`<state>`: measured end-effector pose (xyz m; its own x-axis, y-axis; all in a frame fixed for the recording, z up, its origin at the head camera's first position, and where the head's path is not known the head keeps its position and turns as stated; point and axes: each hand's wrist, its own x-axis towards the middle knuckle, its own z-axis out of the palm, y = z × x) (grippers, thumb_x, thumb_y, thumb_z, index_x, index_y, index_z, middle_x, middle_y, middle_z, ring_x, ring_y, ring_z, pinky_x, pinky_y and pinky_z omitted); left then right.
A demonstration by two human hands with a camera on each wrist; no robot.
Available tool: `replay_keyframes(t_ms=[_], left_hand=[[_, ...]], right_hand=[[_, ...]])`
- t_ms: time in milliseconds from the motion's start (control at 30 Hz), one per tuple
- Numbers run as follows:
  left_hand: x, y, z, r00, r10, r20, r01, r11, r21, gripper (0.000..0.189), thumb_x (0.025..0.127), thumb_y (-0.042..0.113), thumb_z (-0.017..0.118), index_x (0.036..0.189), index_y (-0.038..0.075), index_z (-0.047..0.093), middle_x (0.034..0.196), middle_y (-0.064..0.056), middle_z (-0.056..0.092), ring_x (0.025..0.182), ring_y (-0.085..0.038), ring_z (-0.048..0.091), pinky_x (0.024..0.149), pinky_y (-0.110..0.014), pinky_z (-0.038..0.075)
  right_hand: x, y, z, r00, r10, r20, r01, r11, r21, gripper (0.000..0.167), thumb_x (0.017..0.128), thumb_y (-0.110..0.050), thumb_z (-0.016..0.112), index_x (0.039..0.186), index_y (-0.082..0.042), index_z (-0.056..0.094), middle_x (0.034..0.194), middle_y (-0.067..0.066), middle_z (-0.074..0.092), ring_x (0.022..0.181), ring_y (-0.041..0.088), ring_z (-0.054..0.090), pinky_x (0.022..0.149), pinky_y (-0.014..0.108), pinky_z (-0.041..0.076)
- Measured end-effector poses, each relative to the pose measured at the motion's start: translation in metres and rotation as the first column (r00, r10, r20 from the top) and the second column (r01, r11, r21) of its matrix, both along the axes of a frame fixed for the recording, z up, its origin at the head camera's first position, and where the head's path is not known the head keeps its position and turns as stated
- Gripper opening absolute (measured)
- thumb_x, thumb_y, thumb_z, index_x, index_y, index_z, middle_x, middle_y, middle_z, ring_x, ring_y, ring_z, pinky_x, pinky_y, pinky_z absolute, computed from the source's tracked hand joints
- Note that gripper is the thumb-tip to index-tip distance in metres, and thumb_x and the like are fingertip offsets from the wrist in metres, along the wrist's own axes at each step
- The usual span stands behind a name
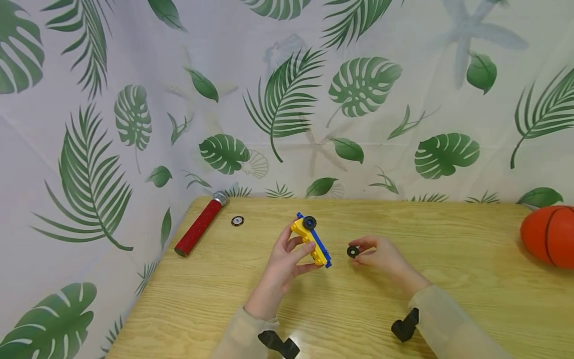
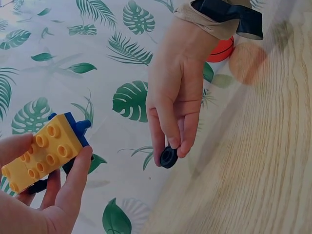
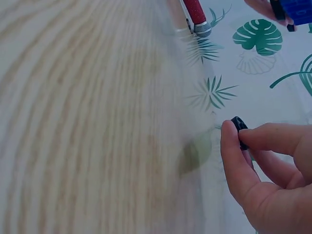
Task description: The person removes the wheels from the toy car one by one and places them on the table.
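Note:
The left hand [image 1: 284,264] holds a toy car [image 1: 316,247] of yellow studded bricks on a blue base, tilted above the table. A black wheel [image 1: 309,222] sits at the car's upper end in the head view; blue axle stubs stick out bare at the lower end. In the left wrist view the yellow studs [image 2: 46,151] face the camera, with thumb and fingers along both sides. Between thumb and fingertips, the right hand [image 1: 381,257] pinches a loose black wheel [image 1: 353,252], a short gap right of the car. The same wheel [image 3: 240,130] shows edge-on in the right wrist view.
A red microphone [image 1: 199,227] with a silver head lies at the table's back left. Beside it is a small round dark-rimmed disc [image 1: 237,221]. An orange ball [image 1: 549,237] stands at the right edge. A leaf-printed cloth [image 1: 287,164] hangs behind the wooden table [image 1: 188,299].

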<state>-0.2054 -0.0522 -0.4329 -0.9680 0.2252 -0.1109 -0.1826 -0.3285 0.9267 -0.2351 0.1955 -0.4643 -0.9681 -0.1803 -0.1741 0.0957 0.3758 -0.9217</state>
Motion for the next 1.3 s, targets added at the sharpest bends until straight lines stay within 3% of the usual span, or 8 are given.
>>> replay_keyframes(t_ms=[200,800,1300], left_hand=[[0.000,0.000,0.001,1.000,0.004,0.001,-0.004,1.000,-0.011,0.069,0.094,0.006,0.067,0.153,0.023,0.035,0.126,-0.012,0.057,0.106,-0.025,0.065,0.085,-0.052,0.058],[0.001,-0.004,-0.002,1.000,0.004,0.011,-0.005,1.000,0.015,0.069,0.095,0.008,0.065,0.155,0.017,0.031,0.119,-0.006,0.060,0.101,-0.019,0.065,0.084,-0.048,0.059],[-0.001,-0.005,-0.003,1.000,0.011,0.015,-0.011,1.000,0.021,0.068,0.096,0.009,0.065,0.155,0.014,0.032,0.114,-0.002,0.064,0.099,-0.017,0.066,0.084,-0.047,0.060]], right_hand=[[-0.008,0.001,-0.012,0.998,-0.005,0.065,0.006,1.000,-0.020,0.040,0.087,0.015,0.061,0.126,0.016,0.056,0.106,0.024,0.051,0.080,0.013,0.069,0.073,0.028,0.061],[-0.012,-0.001,-0.020,0.995,0.031,0.093,-0.026,0.998,-0.051,0.039,0.084,0.020,0.059,0.123,0.024,0.053,0.088,0.013,0.050,0.068,0.010,0.068,0.066,0.024,0.061],[-0.008,0.003,-0.014,0.995,0.015,0.101,-0.014,1.000,-0.019,0.041,0.091,0.013,0.058,0.131,0.018,0.051,0.103,0.022,0.054,0.074,0.012,0.068,0.069,0.027,0.061]])
